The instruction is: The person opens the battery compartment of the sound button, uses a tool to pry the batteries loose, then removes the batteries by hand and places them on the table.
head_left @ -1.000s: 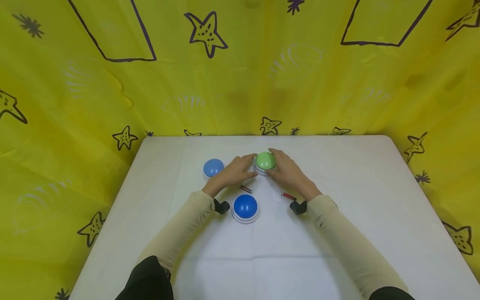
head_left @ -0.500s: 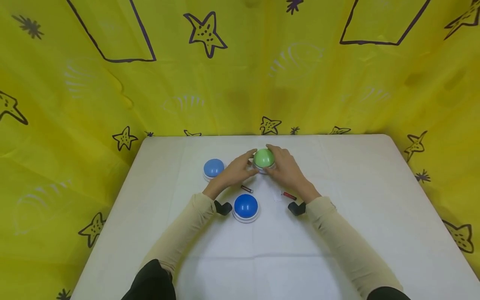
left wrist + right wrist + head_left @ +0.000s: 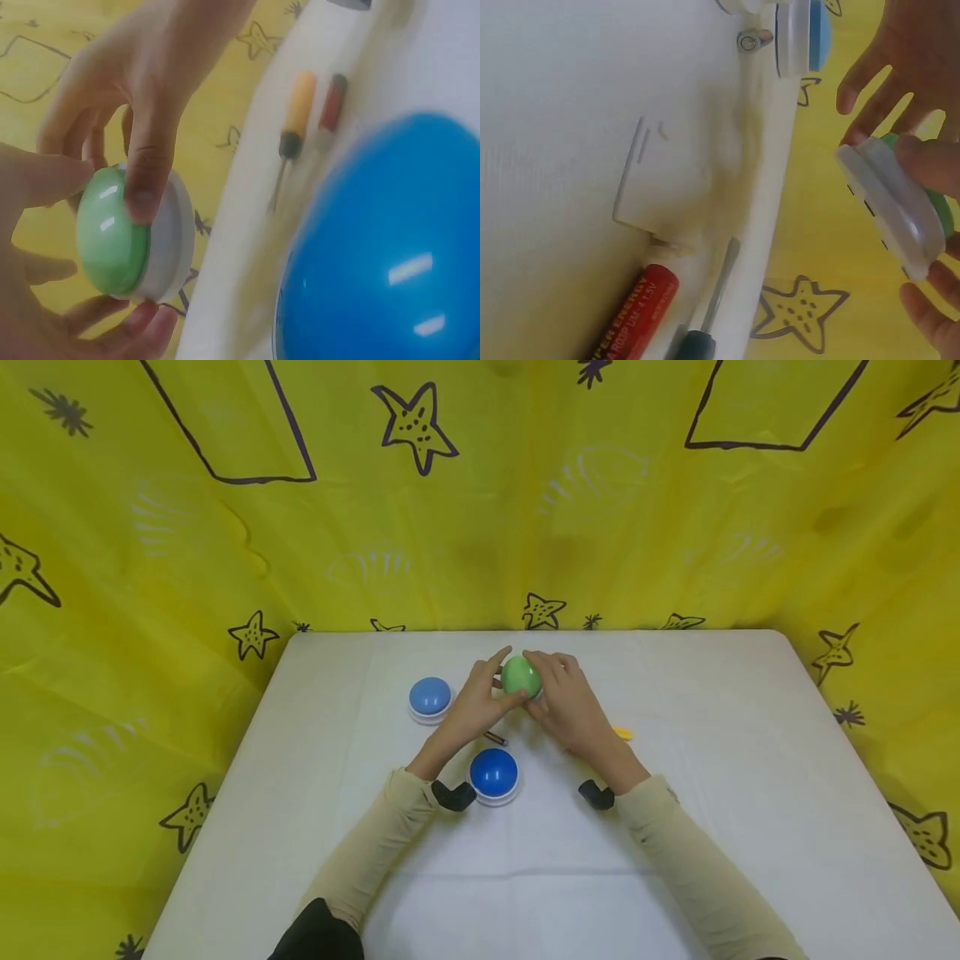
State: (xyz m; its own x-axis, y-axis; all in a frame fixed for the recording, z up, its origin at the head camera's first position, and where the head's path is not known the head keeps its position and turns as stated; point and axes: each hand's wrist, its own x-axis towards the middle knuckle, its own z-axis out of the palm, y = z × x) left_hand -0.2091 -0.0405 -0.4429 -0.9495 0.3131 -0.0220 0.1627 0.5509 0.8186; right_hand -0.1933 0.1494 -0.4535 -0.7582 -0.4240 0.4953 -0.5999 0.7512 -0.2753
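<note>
While left hand [image 3: 472, 703] and right hand [image 3: 567, 703] grip green button [image 3: 520, 675] (white-based) | it has tilted since earlier

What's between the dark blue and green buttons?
In the head view, a small battery and the left thumb show between dark blue button and green button.

Room far right; dark-blue button [image 3: 493, 772] nearside
</note>
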